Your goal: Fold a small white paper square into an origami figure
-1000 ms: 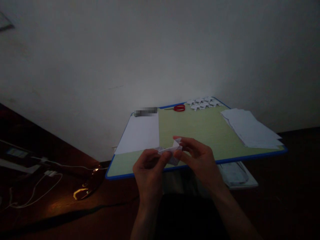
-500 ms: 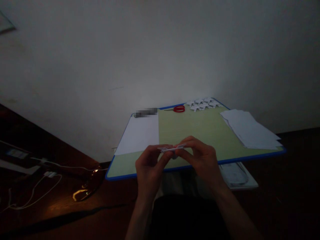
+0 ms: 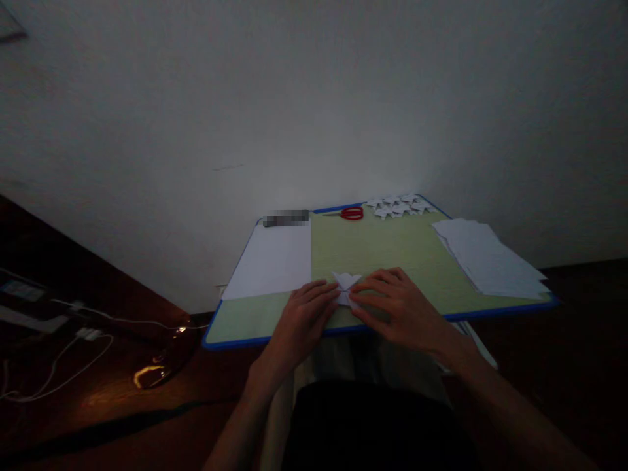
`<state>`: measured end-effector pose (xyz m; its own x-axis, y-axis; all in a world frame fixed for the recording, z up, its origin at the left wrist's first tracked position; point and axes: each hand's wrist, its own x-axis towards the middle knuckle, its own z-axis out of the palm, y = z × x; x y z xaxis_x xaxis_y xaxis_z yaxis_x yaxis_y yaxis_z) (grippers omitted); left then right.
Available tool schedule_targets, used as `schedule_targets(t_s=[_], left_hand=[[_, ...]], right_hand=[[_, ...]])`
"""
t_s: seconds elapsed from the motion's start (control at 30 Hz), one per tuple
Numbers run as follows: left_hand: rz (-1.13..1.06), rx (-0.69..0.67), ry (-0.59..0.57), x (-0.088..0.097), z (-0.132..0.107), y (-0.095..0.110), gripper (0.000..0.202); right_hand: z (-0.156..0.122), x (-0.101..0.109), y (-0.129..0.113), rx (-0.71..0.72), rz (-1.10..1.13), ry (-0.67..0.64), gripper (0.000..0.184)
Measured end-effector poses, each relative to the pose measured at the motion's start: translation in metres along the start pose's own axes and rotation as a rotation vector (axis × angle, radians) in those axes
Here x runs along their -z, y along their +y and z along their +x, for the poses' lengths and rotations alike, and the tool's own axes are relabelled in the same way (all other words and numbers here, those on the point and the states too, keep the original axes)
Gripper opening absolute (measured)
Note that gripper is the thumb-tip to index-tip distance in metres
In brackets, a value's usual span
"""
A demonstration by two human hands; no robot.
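A small piece of folded white paper (image 3: 347, 282), with pointed corners at its top, lies on the green tabletop (image 3: 377, 245) near the front edge. My left hand (image 3: 307, 314) holds its left side, fingers close together and pressed down on it. From the right, my right hand (image 3: 395, 304) grips the other side with curved fingers and thumb. The fingertips of both hands cover the paper's outer parts. Some way behind them lie red-handled scissors (image 3: 350, 213).
Several folded white paper pieces (image 3: 400, 206) sit in rows at the back right. Loose white sheets (image 3: 490, 258) are stacked on the right, and a white sheet (image 3: 272, 258) lies at the left below a blurred dark object (image 3: 286, 218). A blue rim (image 3: 235, 343) edges the table; cables (image 3: 88, 333) run at lower left.
Both hands have come down from above the table's front edge with the folded paper, which now rests on the tabletop with its face showing. The fingers have shifted from pinching to pressing.
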<state>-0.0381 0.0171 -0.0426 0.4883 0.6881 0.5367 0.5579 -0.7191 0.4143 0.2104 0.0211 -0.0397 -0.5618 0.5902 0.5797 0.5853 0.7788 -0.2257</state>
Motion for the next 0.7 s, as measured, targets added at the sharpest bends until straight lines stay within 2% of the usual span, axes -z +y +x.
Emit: schedule_targets(t_s=[0.13,0.27,0.43,0.7], left_hand=[[0.081,-0.018,-0.019,0.004,0.011,-0.010,0.030],[0.063,-0.053,-0.095,0.003,0.019,-0.020,0.031],[0.047,-0.040,-0.126,-0.005,0.014,-0.025,0.031],[0.037,-0.035,-0.179,-0.001,0.012,-0.026,0.033]], right_hand=[[0.010,0.008,0.010,0.013,-0.020,-0.005,0.021],[0.014,0.004,0.020,0.029,-0.003,-0.088,0.024],[0.013,0.000,0.021,0.001,0.068,-0.185,0.024],[0.012,-0.004,0.017,-0.022,0.009,-0.208,0.026]])
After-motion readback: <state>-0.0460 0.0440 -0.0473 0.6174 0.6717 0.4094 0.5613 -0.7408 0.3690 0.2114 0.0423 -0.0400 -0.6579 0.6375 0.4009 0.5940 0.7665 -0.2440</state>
